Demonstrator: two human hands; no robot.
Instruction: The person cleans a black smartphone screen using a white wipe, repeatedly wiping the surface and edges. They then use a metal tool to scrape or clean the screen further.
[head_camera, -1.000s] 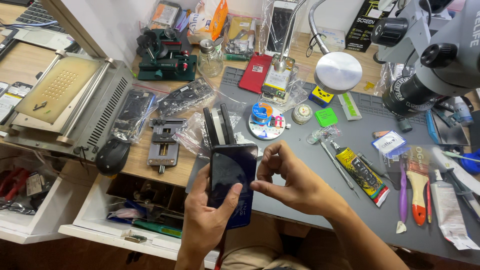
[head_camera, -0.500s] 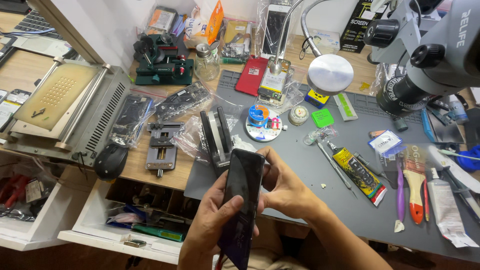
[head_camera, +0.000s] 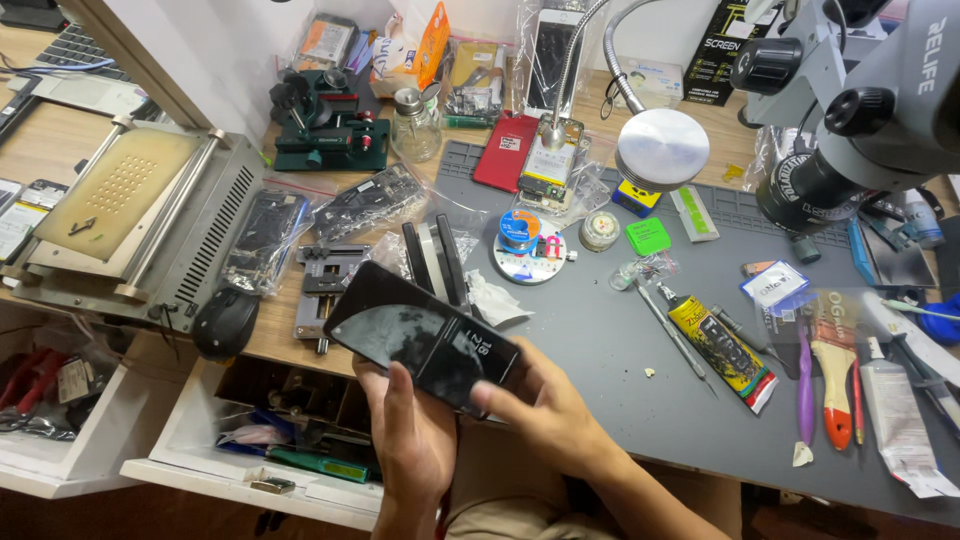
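Phone: I hold a dark, flat, glossy smartphone with its screen lit (head_camera: 420, 338), turned crosswise and tilted, over the near edge of the bench, above the open drawer.
Left hand: my left hand (head_camera: 410, 435) is under the phone, palm cupping its back, with the thumb laid up over the lower glass.
Right hand: my right hand (head_camera: 545, 415) grips the phone's right end, the forefinger lying across the near corner of the screen.
Just beyond the phone: a black and white upright slotted stand (head_camera: 435, 260) rises behind it, with a crumpled white wipe (head_camera: 495, 298) to its right.
Left of the phone: a grey metal clamping jig (head_camera: 322, 285) lies on the wooden benchtop (head_camera: 275, 330), a black computer mouse (head_camera: 224, 320) further left, and a grey metal heating machine with a tan perforated plate (head_camera: 130, 215) at the far left.
Right of the phone: the grey silicone work mat (head_camera: 620, 360) carries a yellow and black glue tube (head_camera: 718, 345), a purple prying tool (head_camera: 805, 375) and an orange-handled brush (head_camera: 835, 380).
Far side: a round silver gooseneck lamp head (head_camera: 660, 148) and a grey microscope (head_camera: 850, 110) hang over the mat.
Near left: an open white drawer (head_camera: 270, 420) holds small tools.
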